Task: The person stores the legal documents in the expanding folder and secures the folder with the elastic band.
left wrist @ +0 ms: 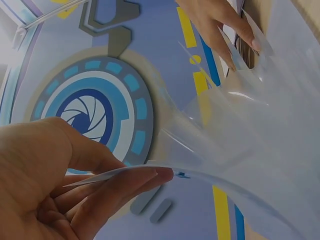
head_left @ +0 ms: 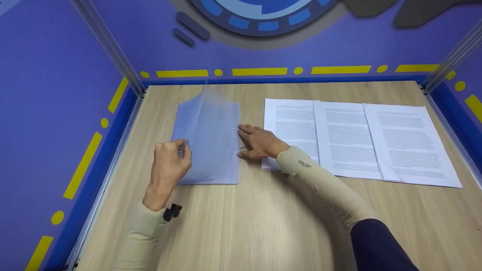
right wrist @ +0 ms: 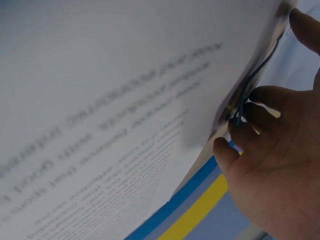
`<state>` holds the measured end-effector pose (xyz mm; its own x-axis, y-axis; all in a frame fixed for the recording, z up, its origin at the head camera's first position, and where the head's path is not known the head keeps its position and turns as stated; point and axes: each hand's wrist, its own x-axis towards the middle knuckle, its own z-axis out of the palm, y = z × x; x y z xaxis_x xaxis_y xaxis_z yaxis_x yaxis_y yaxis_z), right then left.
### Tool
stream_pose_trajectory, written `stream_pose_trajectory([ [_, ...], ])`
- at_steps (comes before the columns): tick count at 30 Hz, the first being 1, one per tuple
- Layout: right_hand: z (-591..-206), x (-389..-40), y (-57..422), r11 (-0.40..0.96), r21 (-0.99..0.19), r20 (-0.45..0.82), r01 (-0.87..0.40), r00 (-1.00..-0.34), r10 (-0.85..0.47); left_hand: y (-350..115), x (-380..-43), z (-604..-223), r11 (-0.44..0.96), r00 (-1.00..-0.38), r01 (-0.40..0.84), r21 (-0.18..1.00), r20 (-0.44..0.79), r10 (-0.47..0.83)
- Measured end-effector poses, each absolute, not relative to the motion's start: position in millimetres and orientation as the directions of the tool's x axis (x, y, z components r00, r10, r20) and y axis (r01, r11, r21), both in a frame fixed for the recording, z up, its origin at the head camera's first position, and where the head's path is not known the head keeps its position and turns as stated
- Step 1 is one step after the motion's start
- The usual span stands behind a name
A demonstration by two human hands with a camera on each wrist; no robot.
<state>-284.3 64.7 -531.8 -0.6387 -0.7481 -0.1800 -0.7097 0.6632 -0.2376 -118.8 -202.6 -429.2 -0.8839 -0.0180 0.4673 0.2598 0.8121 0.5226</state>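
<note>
While head view leaves it unclear | wrist view: left fingers pinch sheet | right fingers outstretched

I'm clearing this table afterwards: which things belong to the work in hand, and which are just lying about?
In hand, apparently:
- translucent folder, its lifted sheet pinched by the left hand
- dark cord, beside the right hand

Lying by:
- printed pages, held by neither hand, though perhaps meant for the folder

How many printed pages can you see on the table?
3, in a row beside the plastic folder: left page, partly covered by the right sleeve; middle page; right page. More sheets may be hidden underneath.
</note>
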Motion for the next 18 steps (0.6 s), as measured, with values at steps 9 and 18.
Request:
stream_pose_trajectory([
  [9,-523,-285,71,0.640,-0.262,-0.101,-0.722,-0.639,-0.762,-204,-122,-430,0.788,-0.897,0.247,0.564,0.440,-0.034],
  [18,-507,-280,103,0.658,-0.275,-0.015,-0.701,-0.681,-0.732,-204,-123,-429,0.768,-0.920,0.208,0.605,0.388,-0.057],
])
